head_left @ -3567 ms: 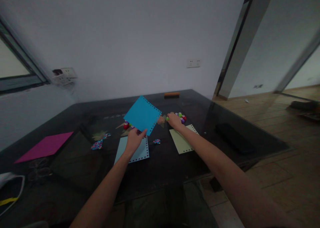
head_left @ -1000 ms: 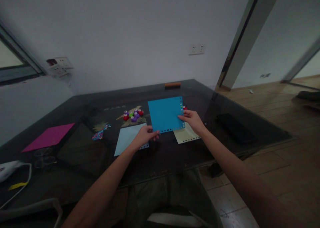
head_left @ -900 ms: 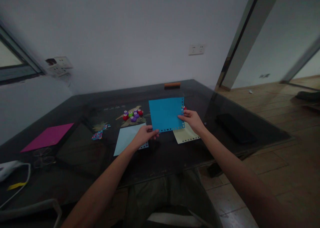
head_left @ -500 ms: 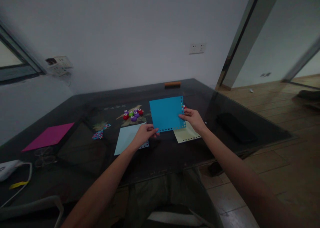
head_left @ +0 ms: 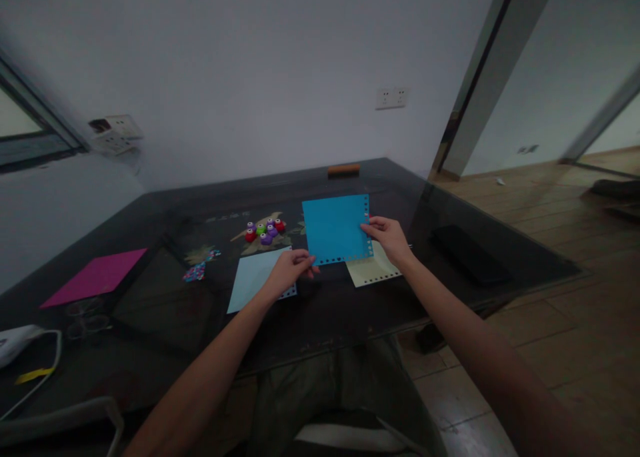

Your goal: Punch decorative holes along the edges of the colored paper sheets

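A blue sheet of paper (head_left: 336, 227), with punched holes along its right and lower edges, is held up above the table. My left hand (head_left: 291, 271) pinches its lower left corner. On the right edge, my right hand (head_left: 387, 235) grips it between thumb and fingers. Below my left hand lies a pale blue sheet (head_left: 250, 280) with holes along its lower edge. Under the right side of the blue sheet rests a pale yellow sheet (head_left: 373, 270), also punched and partly covered.
Several red, green and purple round pieces (head_left: 265, 231) sit left of the blue sheet. Farther left are small colourful bits (head_left: 195, 272) and a magenta sheet (head_left: 95, 277). A black case (head_left: 470, 253) lies right; a brown bar (head_left: 343, 169) lies at the back of the dark table (head_left: 320, 333).
The blue sheet has shifted very slightly to the right in view, and its tilt differs a little. Both hands keep their hold on it.
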The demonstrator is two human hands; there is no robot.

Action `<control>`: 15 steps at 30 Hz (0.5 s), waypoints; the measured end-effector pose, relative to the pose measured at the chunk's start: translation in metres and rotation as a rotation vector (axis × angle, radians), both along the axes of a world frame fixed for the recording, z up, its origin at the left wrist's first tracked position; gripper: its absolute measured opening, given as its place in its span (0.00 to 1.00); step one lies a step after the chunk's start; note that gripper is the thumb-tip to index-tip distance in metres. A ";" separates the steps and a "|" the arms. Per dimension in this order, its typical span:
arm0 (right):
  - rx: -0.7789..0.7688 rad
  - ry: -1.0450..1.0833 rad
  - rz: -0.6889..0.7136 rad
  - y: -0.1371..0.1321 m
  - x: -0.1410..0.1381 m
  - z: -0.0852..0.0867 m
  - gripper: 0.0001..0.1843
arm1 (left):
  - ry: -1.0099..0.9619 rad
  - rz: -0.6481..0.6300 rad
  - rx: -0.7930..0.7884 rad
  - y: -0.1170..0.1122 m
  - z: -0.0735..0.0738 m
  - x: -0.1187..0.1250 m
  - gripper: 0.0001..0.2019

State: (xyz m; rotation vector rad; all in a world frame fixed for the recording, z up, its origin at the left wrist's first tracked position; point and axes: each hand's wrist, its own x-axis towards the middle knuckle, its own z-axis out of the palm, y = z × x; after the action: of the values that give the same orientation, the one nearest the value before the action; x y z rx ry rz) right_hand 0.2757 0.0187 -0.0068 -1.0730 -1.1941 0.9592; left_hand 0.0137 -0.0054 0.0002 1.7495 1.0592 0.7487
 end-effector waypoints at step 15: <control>-0.007 0.053 -0.113 -0.001 0.010 0.005 0.20 | 0.199 0.156 0.421 -0.008 -0.002 0.002 0.15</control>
State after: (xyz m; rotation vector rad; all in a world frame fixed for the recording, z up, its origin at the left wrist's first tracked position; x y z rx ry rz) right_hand 0.2858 0.0181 -0.0020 -1.1018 -1.0762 0.8997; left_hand 0.0162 -0.0136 -0.0022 2.1501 1.2484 0.9627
